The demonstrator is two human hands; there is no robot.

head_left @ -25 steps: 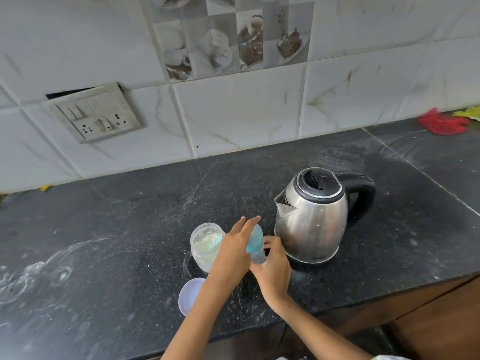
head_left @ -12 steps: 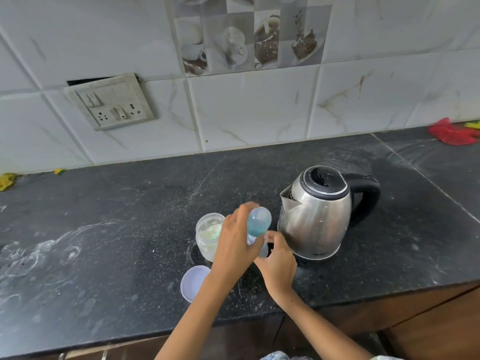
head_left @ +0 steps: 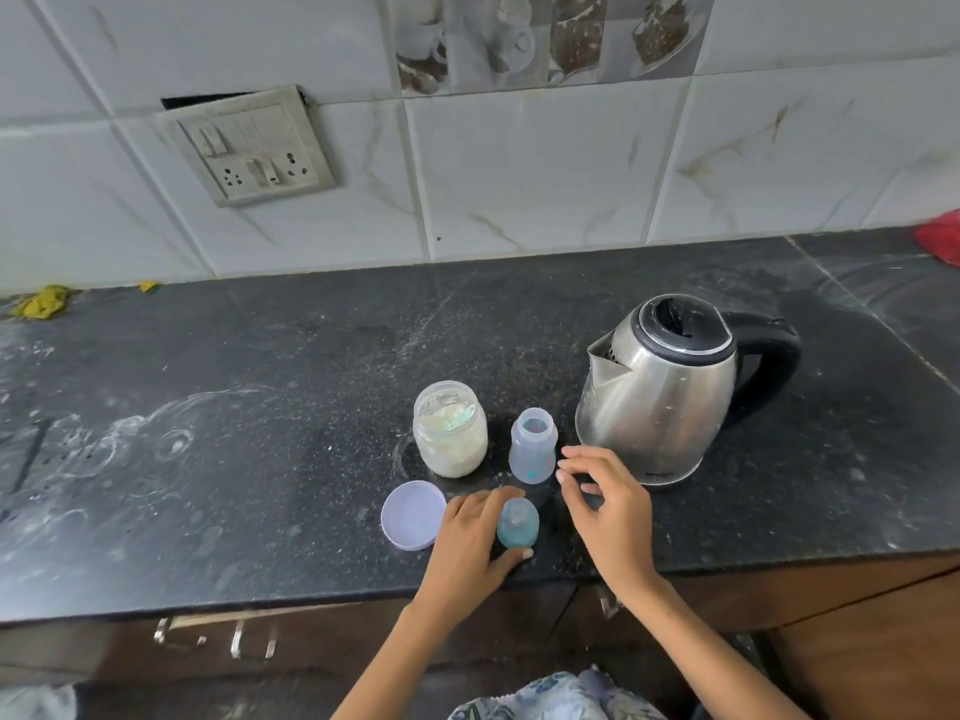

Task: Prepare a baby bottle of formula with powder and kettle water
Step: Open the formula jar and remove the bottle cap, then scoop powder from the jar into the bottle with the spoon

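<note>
I see my 2 hands low over the dark tabletop (head_left: 260, 387). My left hand (head_left: 470, 545) is down on the tabletop near the front edge. Its grip is curled round the blue bottle cap (head_left: 517, 523), with the thumb under it and the fingers over the top. The cap sits on the tabletop, just in front of the baby bottle (head_left: 533, 445).

The bottle stands upright with its top open. It looks clear, with a bit of blue near the bottom. I cannot tell if there is any powder or water in it.

My right hand (head_left: 610, 506) is just to the right of the bottle and a little in front of it. Its grip holds nothing. The fingers are loosely bent and point toward the bottle, but they do not touch it.

The powder jar (head_left: 450, 429) stands just left of the bottle, close beside it. It is open and has pale powder inside. Its round pale lid (head_left: 413, 515) lies flat on the tabletop, in front of the jar and right by my left hand.

The shiny steel kettle (head_left: 662, 392) stands to the right of the bottle. Its spout points left, toward the bottle, and its black handle is on the far right side. Its black lid is down.

On the tiled wall behind there is a switch plate (head_left: 249, 148).
</note>
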